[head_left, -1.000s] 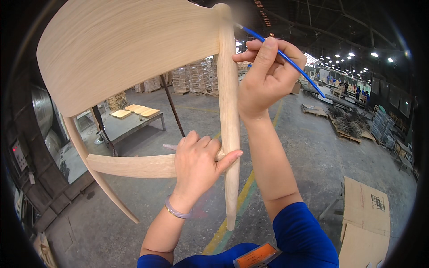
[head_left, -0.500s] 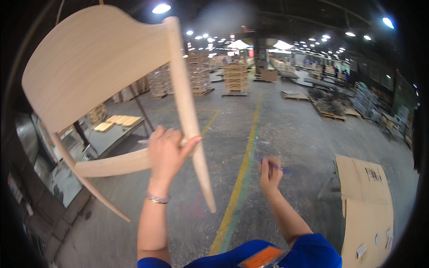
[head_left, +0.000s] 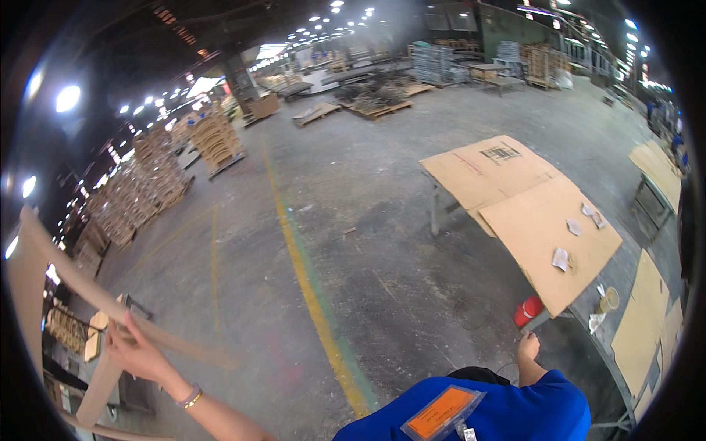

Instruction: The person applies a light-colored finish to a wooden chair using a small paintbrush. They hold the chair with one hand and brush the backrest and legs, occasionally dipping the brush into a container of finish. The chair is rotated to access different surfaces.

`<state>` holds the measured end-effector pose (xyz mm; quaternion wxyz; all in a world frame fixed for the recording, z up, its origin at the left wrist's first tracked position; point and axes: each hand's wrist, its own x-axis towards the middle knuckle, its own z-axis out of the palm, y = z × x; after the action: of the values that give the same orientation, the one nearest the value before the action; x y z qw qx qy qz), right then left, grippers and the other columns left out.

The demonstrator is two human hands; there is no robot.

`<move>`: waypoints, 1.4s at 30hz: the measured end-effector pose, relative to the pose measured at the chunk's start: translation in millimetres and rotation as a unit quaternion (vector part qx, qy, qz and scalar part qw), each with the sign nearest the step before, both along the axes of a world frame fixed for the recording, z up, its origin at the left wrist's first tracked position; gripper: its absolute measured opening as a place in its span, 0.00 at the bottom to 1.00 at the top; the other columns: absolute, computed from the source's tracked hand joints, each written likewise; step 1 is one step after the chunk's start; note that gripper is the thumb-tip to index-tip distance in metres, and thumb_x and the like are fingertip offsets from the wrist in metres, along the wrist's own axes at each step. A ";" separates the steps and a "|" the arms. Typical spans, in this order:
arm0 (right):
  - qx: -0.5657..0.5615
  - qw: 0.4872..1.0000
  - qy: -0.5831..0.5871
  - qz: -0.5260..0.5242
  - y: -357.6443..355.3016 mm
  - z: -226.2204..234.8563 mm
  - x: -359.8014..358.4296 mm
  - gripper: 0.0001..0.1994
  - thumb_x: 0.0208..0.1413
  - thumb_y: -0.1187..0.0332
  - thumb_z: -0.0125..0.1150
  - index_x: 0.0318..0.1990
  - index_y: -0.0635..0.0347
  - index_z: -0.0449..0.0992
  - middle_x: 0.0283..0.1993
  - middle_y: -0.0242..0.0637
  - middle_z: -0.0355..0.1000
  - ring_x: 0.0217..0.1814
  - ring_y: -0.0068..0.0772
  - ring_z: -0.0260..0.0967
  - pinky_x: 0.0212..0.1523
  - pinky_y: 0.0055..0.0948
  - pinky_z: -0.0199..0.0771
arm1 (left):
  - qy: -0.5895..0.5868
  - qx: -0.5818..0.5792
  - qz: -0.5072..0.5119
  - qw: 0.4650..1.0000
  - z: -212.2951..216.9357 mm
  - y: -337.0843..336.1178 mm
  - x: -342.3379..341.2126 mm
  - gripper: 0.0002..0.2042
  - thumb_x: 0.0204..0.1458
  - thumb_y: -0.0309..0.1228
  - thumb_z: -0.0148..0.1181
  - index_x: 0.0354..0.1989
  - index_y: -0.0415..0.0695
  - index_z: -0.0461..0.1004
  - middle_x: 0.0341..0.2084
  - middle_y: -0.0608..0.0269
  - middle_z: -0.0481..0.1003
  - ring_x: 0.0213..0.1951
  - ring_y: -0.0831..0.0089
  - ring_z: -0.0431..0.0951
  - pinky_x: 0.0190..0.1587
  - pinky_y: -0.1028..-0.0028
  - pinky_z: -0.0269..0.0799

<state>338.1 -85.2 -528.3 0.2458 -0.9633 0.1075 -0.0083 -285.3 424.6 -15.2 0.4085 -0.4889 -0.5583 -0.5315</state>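
At the lower left, my left hand is closed around the pale wooden chair frame, where its crossrail meets a long tapered leg. The frame is tilted and partly cut off by the picture's dark rim, with only a strip of its broad curved backrest showing. Low on the right, my right hand is curled closed beside the table edge, just below a red bucket. Whatever its fingers hold is too small or hidden to make out.
To the right stands a table covered with cardboard, with several crumpled paper pieces on it. A small cup sits near more cardboard sheets. Stacked wooden parts and loaded pallets stand farther off. A yellow-green line crosses the floor.
My view has swung right, bringing the cardboard-covered table nearer the middle. The chair frame and my left hand now sit lower left. The blue pen seen in my right hand no longer shows.
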 end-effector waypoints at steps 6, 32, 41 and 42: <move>0.027 0.983 -0.030 -0.181 -89.4 -5.0 6.2 0.14 0.70 0.60 0.56 0.52 0.59 0.79 0.51 0.54 0.79 0.55 0.60 0.78 0.52 0.53 0.76 | -0.039 0.094 -0.017 0.995 -34.9 8.4 -6.8 0.24 0.65 0.51 0.65 0.60 0.46 0.82 0.49 0.51 0.76 0.51 0.57 0.74 0.54 0.58 0.71; 0.362 0.894 -0.229 -0.129 -328.7 65.3 201.3 0.16 0.74 0.56 0.55 0.44 0.62 0.78 0.28 0.34 0.78 0.24 0.21 0.71 0.25 0.28 0.72 | -0.032 -0.834 -0.238 0.497 -554.9 -370.4 200.4 0.20 0.67 0.41 0.57 0.53 0.34 0.78 0.41 0.49 0.82 0.44 0.57 0.82 0.48 0.63 0.77; 0.142 0.969 -0.157 -0.126 -413.3 37.0 314.0 0.19 0.72 0.53 0.52 0.48 0.57 0.84 0.42 0.47 0.83 0.43 0.53 0.80 0.46 0.48 0.77 | 0.248 -0.743 -0.371 0.500 -578.9 -444.2 288.2 0.15 0.65 0.38 0.58 0.45 0.38 0.82 0.38 0.48 0.84 0.40 0.51 0.84 0.45 0.57 0.77; 0.116 0.977 -0.136 -0.121 -412.7 34.7 317.9 0.19 0.72 0.53 0.52 0.48 0.57 0.84 0.44 0.47 0.83 0.46 0.56 0.80 0.48 0.50 0.77 | 0.225 -0.740 -0.370 0.514 -574.8 -439.3 290.9 0.15 0.64 0.38 0.59 0.44 0.38 0.83 0.37 0.48 0.84 0.40 0.50 0.84 0.45 0.56 0.77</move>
<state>655.9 -497.9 -493.5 0.3651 -0.8981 0.1890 -0.1561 5.6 -14.7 -590.0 -0.2233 -0.8800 -0.4075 0.0987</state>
